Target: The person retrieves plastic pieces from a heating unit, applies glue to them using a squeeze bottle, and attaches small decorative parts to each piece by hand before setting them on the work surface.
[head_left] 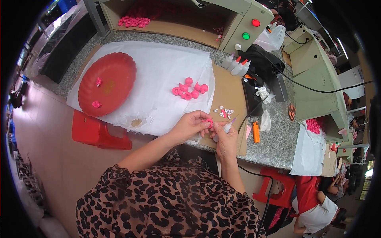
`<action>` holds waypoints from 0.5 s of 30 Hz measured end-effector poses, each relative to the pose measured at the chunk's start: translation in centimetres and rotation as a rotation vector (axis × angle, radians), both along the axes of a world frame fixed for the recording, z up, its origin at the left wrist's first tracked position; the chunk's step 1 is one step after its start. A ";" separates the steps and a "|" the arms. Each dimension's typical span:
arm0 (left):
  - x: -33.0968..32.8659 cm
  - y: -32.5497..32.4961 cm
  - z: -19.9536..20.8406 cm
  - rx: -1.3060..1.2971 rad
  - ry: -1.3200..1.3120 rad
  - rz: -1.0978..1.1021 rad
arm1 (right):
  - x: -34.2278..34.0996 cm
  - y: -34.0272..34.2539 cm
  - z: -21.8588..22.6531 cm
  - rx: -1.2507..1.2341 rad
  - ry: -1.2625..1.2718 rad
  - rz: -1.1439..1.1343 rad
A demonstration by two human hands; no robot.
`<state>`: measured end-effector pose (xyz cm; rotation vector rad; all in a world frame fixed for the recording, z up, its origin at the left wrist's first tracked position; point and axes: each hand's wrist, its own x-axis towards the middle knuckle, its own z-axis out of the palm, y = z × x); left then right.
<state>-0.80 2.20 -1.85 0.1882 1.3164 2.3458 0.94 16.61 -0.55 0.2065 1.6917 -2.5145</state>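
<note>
Above the table's front edge, my left hand (188,127) pinches a small pink plastic piece (208,122). My right hand (227,143) meets it there, its fingertips at the same piece while it grips a small squeeze bottle (227,127) with a thin purple tip pointing up and right. Just beyond the hands lie several tiny white pieces (222,112) on brown cardboard (228,89). A cluster of pink plastic pieces (185,94) sits on the white sheet (158,59). At the left, a scalloped red dish (119,73) holds two pink pieces.
A beige cabinet (234,33) with coloured buttons stands at the back, pink pieces (134,22) inside. Squeeze bottles (240,67), a black tray (252,97) and an orange lighter (256,132) are at the right. A black cable (317,91) crosses there. A red stool (91,131) is below left; a co-worker (317,212) sits lower right.
</note>
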 end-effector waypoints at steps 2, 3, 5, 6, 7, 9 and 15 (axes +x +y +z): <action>0.0 0.0 0.0 0.001 0.000 -0.001 | 0.0 0.0 0.0 0.005 -0.015 0.005; 0.1 0.0 0.1 0.000 0.004 0.002 | -0.1 0.0 0.0 0.008 -0.028 0.009; 0.1 0.0 0.0 0.001 0.005 0.005 | -0.3 0.4 -0.1 -0.011 -0.061 0.040; 0.1 0.0 -0.1 0.011 0.006 0.006 | -0.4 0.6 -0.1 -0.031 -0.091 0.071; 0.1 0.0 -0.2 0.021 0.007 0.007 | -0.6 0.7 -0.1 -0.030 -0.093 0.071; 0.1 0.0 -0.2 0.026 0.011 0.014 | -0.8 0.8 0.0 -0.027 -0.139 0.128; 0.0 -0.1 -0.8 0.046 0.021 0.026 | -1.4 0.6 0.3 -0.019 -0.173 0.237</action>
